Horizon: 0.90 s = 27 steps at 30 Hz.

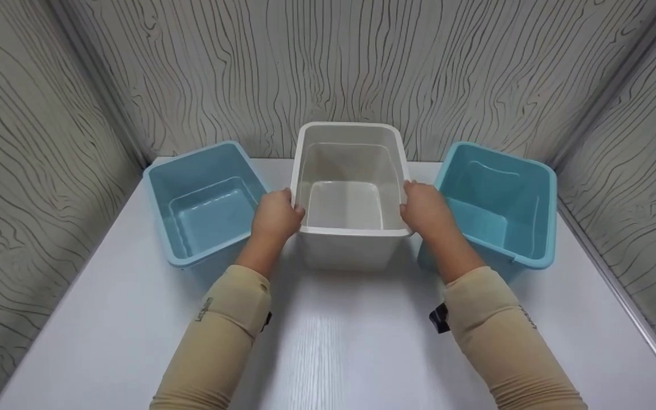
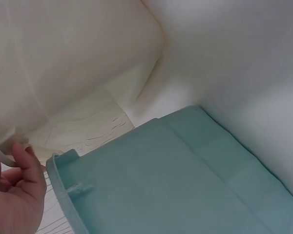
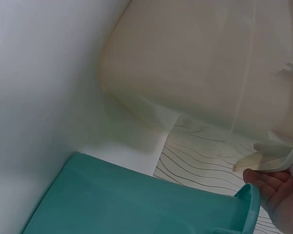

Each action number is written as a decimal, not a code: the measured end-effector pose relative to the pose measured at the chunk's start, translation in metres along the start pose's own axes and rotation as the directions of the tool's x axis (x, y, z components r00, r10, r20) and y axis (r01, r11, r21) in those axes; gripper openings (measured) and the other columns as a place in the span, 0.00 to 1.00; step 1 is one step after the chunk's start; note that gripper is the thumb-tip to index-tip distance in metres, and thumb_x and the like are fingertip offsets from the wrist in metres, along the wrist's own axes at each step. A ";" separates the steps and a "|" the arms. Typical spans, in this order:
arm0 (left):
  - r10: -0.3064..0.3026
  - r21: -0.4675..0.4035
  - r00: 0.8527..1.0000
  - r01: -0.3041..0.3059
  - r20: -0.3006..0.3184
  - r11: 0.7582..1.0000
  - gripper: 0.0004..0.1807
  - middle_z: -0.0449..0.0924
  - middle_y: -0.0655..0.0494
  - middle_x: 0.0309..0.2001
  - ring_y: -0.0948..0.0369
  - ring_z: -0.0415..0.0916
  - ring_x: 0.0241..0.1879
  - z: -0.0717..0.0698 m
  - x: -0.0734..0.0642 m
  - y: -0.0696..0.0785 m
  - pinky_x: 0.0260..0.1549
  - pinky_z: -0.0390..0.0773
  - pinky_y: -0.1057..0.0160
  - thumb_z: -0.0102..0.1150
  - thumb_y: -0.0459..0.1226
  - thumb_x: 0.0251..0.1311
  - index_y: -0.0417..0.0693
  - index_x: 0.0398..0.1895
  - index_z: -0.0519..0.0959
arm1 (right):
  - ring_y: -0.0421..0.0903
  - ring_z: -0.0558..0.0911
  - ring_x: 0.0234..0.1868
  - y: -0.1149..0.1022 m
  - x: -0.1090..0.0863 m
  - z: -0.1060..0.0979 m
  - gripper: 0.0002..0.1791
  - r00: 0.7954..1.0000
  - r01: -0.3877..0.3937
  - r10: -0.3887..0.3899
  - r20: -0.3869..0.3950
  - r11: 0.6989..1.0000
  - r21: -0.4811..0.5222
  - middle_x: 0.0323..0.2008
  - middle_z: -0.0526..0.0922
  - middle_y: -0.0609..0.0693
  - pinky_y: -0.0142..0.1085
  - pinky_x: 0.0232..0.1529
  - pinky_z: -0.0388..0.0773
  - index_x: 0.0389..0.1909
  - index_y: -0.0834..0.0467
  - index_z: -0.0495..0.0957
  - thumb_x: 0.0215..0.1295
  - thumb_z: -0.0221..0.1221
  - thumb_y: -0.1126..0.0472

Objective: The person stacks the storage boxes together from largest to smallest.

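Note:
A white plastic bin (image 1: 356, 249) stands in the middle of the white table, its open top facing up. My left hand (image 1: 277, 215) grips its left rim, the thumb over the edge near the front corner. On the opposite side my right hand (image 1: 426, 208) holds the right rim in the same way. From below, the left wrist view shows curled left fingers (image 2: 27, 178) under the white rim. In the right wrist view the right fingers (image 3: 268, 185) hook beneath the lip of the white bin (image 3: 185, 58).
A light blue bin (image 1: 208, 222) stands at the left, close to my left wrist. At the right, a teal bin (image 1: 482, 222) sits partly behind my right forearm. Wood-patterned panels (image 1: 356, 62) enclose the white table (image 1: 316, 341) at the back and both sides.

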<state>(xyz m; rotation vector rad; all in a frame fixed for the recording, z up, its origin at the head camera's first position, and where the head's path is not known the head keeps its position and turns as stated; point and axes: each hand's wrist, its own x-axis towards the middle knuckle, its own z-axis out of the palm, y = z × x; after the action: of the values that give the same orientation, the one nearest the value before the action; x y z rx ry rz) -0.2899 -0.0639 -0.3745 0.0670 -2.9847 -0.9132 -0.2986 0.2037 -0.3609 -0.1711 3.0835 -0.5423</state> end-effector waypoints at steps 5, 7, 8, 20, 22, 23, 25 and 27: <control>0.003 0.014 1.000 -0.003 -0.014 1.000 0.14 0.80 0.45 0.39 0.54 0.74 0.33 -0.001 -0.003 0.002 0.36 0.78 0.56 0.53 0.38 0.57 0.39 0.41 0.77 | 0.56 0.78 0.44 -0.003 -0.003 -0.003 0.24 1.000 0.008 -0.008 0.010 1.000 -0.012 0.50 0.76 0.66 0.51 0.47 0.74 0.59 0.68 0.65 0.63 0.51 0.64; 0.002 0.014 1.000 -0.002 -0.020 1.000 0.13 0.81 0.46 0.37 0.54 0.74 0.31 0.000 -0.004 0.003 0.33 0.78 0.57 0.53 0.38 0.56 0.39 0.40 0.77 | 0.56 0.78 0.44 -0.003 -0.005 -0.004 0.24 1.000 0.008 -0.008 0.016 1.000 -0.016 0.49 0.76 0.66 0.51 0.47 0.75 0.59 0.68 0.66 0.63 0.51 0.64; 0.000 0.017 1.000 0.000 -0.021 1.000 0.13 0.81 0.46 0.37 0.55 0.74 0.31 0.001 -0.005 0.003 0.33 0.78 0.57 0.53 0.38 0.56 0.39 0.40 0.77 | 0.56 0.77 0.44 -0.003 -0.006 -0.004 0.24 1.000 0.007 -0.007 0.018 1.000 -0.017 0.49 0.76 0.66 0.51 0.47 0.74 0.59 0.68 0.66 0.63 0.52 0.65; 0.004 -0.052 1.000 -0.005 -0.015 0.999 0.21 0.79 0.44 0.48 0.54 0.77 0.44 0.002 -0.010 -0.004 0.47 0.75 0.54 0.51 0.40 0.59 0.38 0.54 0.73 | 0.54 0.79 0.40 -0.007 -0.006 -0.001 0.18 1.000 -0.016 0.017 0.013 0.998 -0.059 0.45 0.79 0.61 0.49 0.45 0.76 0.52 0.64 0.72 0.61 0.53 0.65; 0.003 -0.078 1.000 -0.003 -0.005 0.997 0.23 0.77 0.45 0.50 0.54 0.76 0.48 0.001 -0.010 -0.006 0.49 0.73 0.53 0.50 0.40 0.60 0.39 0.57 0.71 | 0.54 0.79 0.41 -0.008 -0.006 -0.002 0.18 1.000 -0.018 0.019 0.014 0.998 -0.063 0.45 0.79 0.61 0.50 0.45 0.76 0.52 0.64 0.72 0.61 0.53 0.65; 0.006 -0.084 1.000 -0.005 0.000 0.996 0.23 0.77 0.46 0.50 0.54 0.76 0.48 0.000 -0.010 -0.006 0.50 0.73 0.53 0.50 0.40 0.60 0.39 0.57 0.71 | 0.55 0.79 0.41 -0.009 -0.007 -0.003 0.17 1.000 -0.016 0.017 0.014 0.998 -0.067 0.44 0.79 0.61 0.50 0.45 0.76 0.51 0.65 0.72 0.61 0.53 0.65; 0.019 -0.079 1.000 -0.018 0.012 0.997 0.23 0.78 0.46 0.50 0.54 0.76 0.47 -0.002 -0.010 -0.006 0.49 0.74 0.53 0.50 0.41 0.60 0.40 0.57 0.71 | 0.55 0.79 0.42 -0.010 -0.008 -0.004 0.17 1.000 -0.013 0.014 0.017 0.997 -0.071 0.44 0.78 0.61 0.50 0.45 0.76 0.51 0.65 0.72 0.61 0.53 0.65; 0.028 -0.072 0.999 -0.026 0.028 0.997 0.23 0.78 0.47 0.49 0.55 0.76 0.45 -0.004 -0.011 -0.007 0.48 0.74 0.54 0.50 0.42 0.61 0.41 0.57 0.71 | 0.55 0.78 0.42 -0.010 -0.009 -0.005 0.16 1.000 -0.011 0.013 0.025 0.997 -0.070 0.44 0.78 0.61 0.50 0.45 0.76 0.50 0.65 0.72 0.61 0.53 0.65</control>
<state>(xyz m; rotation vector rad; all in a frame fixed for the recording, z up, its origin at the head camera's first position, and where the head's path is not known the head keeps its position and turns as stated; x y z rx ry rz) -0.2788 -0.0711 -0.3749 0.0127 -2.9675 -1.0263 -0.2891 0.1969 -0.3530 -0.1580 3.0786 -0.4281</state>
